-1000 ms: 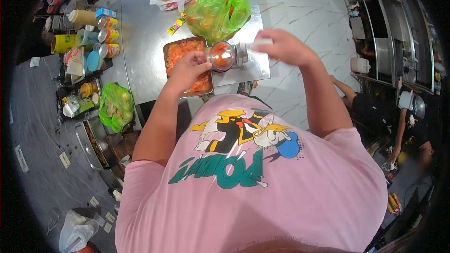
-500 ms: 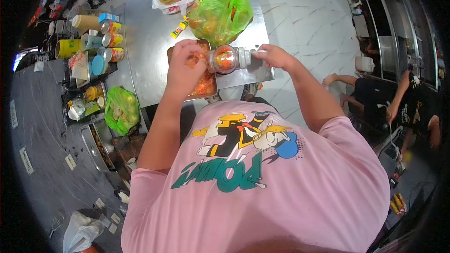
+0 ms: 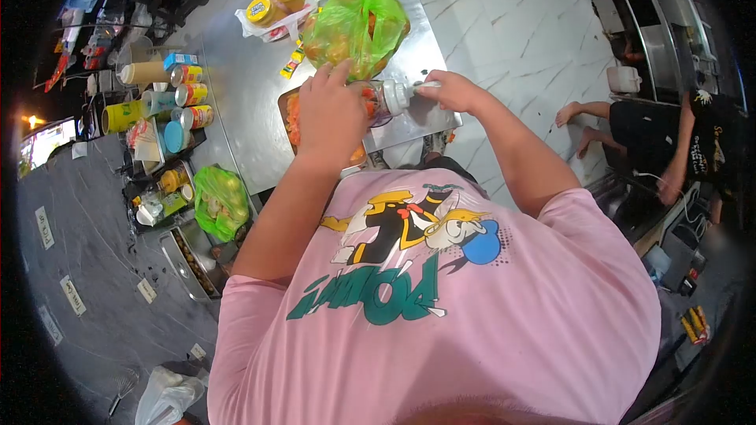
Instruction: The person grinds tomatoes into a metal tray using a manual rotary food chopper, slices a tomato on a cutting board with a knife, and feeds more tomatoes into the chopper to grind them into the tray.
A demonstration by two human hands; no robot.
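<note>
A clear jar point(image 3: 379, 102) with reddish pieces inside lies sideways above the table, its pale grey-white neck pointing right. My left hand point(image 3: 335, 114) covers the jar's left end with bent fingers and appears to grip it; the undersides of those fingers are hidden. My right hand point(image 3: 457, 93) is closed on a slim whitish handle point(image 3: 428, 85) at the neck end. Beneath my left hand, a metal tray point(image 3: 284, 105) holds chopped orange-red food point(image 3: 293, 120), mostly covered by the hand and forearm.
A green plastic bag point(image 3: 358, 27) of round produce and two yellow-lidded jars point(image 3: 276, 0) stand on the metal table point(image 3: 236, 110). Cans point(image 3: 193, 94) and another green bag point(image 3: 222, 201) are at left. A person's bare feet point(image 3: 573, 114) show on the right.
My left hand has moved right from over the tray onto the jar's left end. My right hand keeps hold of the handle. The whole view has shifted slightly.
</note>
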